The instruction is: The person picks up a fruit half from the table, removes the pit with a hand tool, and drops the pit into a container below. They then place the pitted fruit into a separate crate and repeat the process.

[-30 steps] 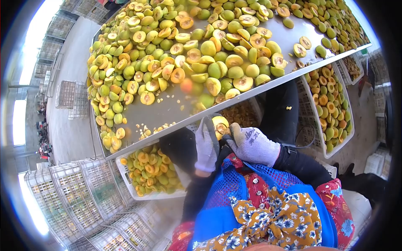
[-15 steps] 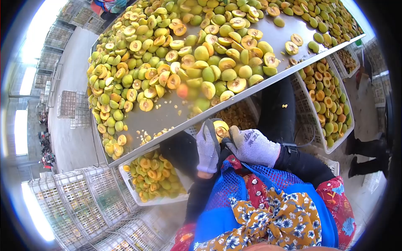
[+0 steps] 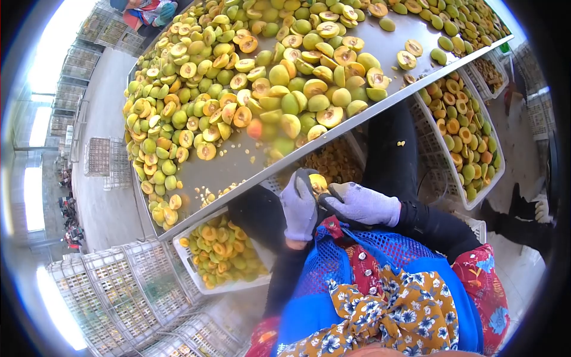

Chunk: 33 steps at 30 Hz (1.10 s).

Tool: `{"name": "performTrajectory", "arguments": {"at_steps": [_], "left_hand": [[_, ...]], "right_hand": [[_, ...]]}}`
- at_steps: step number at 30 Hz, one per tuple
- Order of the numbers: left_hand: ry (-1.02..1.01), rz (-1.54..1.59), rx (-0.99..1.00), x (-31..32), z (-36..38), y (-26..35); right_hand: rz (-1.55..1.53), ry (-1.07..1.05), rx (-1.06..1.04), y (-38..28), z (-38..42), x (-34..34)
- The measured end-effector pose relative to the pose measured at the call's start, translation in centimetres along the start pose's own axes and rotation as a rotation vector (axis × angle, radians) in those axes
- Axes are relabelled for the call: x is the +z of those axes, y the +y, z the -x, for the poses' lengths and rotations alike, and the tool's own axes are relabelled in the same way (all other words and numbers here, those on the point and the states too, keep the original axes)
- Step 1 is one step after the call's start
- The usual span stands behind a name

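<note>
In the head view, my left hand (image 3: 298, 205), in a grey-purple glove with dark fingertips, is closed around a halved yellow-green apricot (image 3: 317, 182), cut face showing. Close beside it is my right hand (image 3: 364, 204), gloved alike, its fingers curled and the thumb near the fruit. Whatever the right fingers hold, if anything, is hidden. Both hands are above my lap, just below the edge of a metal table (image 3: 205, 172) heaped with halved apricots (image 3: 229, 83).
White crates of apricot halves stand at right (image 3: 476, 199) and lower left (image 3: 223, 290). Under the table edge lies a bin of brownish pieces (image 3: 333, 160). Stacked crates (image 3: 125, 285) fill the lower left. Another person (image 3: 146, 12) is at the far top left; a gloved hand (image 3: 542, 209) shows at right.
My right thumb has drawn slightly down from the apricot half, which now shows less of its face. The view has shifted a little, and the far person shows more.
</note>
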State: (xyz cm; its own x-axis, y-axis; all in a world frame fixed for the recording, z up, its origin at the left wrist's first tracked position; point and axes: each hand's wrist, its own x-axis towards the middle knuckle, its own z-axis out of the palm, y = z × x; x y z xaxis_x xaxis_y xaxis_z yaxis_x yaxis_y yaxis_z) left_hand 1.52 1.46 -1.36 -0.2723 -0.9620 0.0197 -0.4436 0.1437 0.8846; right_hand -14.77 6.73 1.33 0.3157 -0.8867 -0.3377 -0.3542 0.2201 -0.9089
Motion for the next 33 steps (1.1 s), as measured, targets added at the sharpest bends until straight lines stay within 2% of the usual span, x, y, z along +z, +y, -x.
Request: {"name": "performTrajectory", "arguments": {"at_steps": [2,3,5,6,8,9,12,14,16,17,18,19,21,24,28,31,33], "left_hand": [[-0.065,-0.316,0.183,-0.2,-0.3,-3.0],[-0.052,-0.33,0.395,-0.3,-0.5,-2.9],[-0.248,-0.34,0.474,-0.8,-1.0,-5.2],[-0.348,-0.344,0.51,-1.4,-1.4,-5.4],[-0.574,-0.121,0.239,-2.1,-1.8,-5.1],[-0.507,0.164,0.137,-2.0,-1.4,-3.1],[-0.114,0.163,0.252,0.6,-0.6,-2.5],[-0.059,0.33,-0.148,1.1,0.4,-2.8],[-0.054,0.008,0.203,0.8,0.9,-3.3],[-0.123,-0.13,0.306,0.2,0.4,-3.5],[-0.201,-0.127,0.285,-0.1,0.0,-3.5],[-0.279,-0.126,0.263,-0.3,-0.5,-3.6],[-0.454,0.151,-0.028,-0.6,-1.3,-3.5],[-0.326,0.255,0.055,-0.1,-0.9,-1.8],[-0.039,-0.149,0.439,0.9,0.4,-1.6],[-0.161,0.262,-0.078,1.0,0.5,-0.8],[-0.126,0.143,0.139,1.1,0.2,-0.9]], "right_hand": [[0.248,0.05,-0.218,2.5,0.0,1.1],[0.162,0.018,-0.132,2.5,0.0,1.1],[-0.016,-0.043,0.038,2.3,-0.2,1.5],[-0.019,-0.056,0.055,2.6,-0.2,1.7],[-0.022,-0.081,0.088,3.4,-0.3,1.9],[-0.19,-0.075,0.156,3.2,-0.4,1.7],[-0.569,-0.113,0.364,1.1,-0.1,0.6],[-0.538,-0.125,0.317,1.5,-0.2,1.0],[-0.391,-0.127,0.21,2.6,-0.5,1.7],[-0.261,-0.116,0.125,3.5,-0.6,2.0],[-0.127,-0.105,0.037,3.1,-0.7,1.7],[-0.236,-0.165,0.14,2.5,-0.5,1.2],[-0.455,-0.28,0.34,1.0,0.4,0.0],[-0.756,-0.245,0.384,1.7,0.0,0.2],[-0.9,-0.257,0.433,0.6,0.5,-0.3],[-1.554,-0.658,0.472,4.7,-0.3,0.3],[-1.711,-0.745,0.453,5.5,-0.4,0.7]]}}
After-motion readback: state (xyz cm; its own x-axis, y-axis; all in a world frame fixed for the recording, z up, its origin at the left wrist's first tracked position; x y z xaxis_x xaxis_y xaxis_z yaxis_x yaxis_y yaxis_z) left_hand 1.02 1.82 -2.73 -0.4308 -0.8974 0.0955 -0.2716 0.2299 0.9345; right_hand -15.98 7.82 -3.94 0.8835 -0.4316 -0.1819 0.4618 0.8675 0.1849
